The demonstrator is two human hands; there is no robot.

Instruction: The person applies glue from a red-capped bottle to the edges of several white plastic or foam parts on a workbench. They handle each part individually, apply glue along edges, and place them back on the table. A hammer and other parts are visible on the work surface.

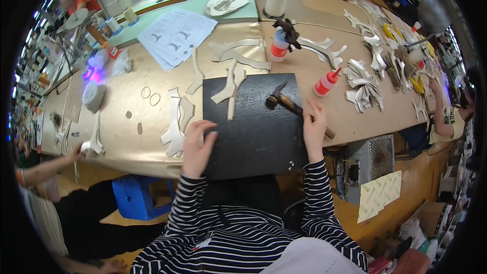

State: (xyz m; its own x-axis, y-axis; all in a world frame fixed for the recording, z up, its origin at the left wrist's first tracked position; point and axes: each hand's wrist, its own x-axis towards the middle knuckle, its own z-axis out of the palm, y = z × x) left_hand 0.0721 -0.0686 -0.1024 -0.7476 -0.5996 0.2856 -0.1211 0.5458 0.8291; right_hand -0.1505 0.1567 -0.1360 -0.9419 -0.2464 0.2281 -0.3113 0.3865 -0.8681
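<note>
A black rectangular board (243, 147) lies at the table's front edge before me. Over its left edge is my left hand (197, 148), empty, with thumb and fingers apart. My right hand (315, 126) is at the board's right edge, fingers loosely bent and apart. Beneath it runs the wooden handle of a hammer (288, 102), whose dark head rests on the board; the hand is not closed round it. Pale, branched cut pieces (229, 87) lie across the board's upper left corner. Beside my left hand are more pale cut pieces (175, 127).
Right of the board stands a red-and-clear squeeze bottle (324, 83); another bottle (279, 45) with a dark cloth is farther back. Printed sheets (175, 35) lie back left. Piled pale pieces (362, 87) are at right. A blue stool (134, 198) is below left. Co-workers sit on both sides.
</note>
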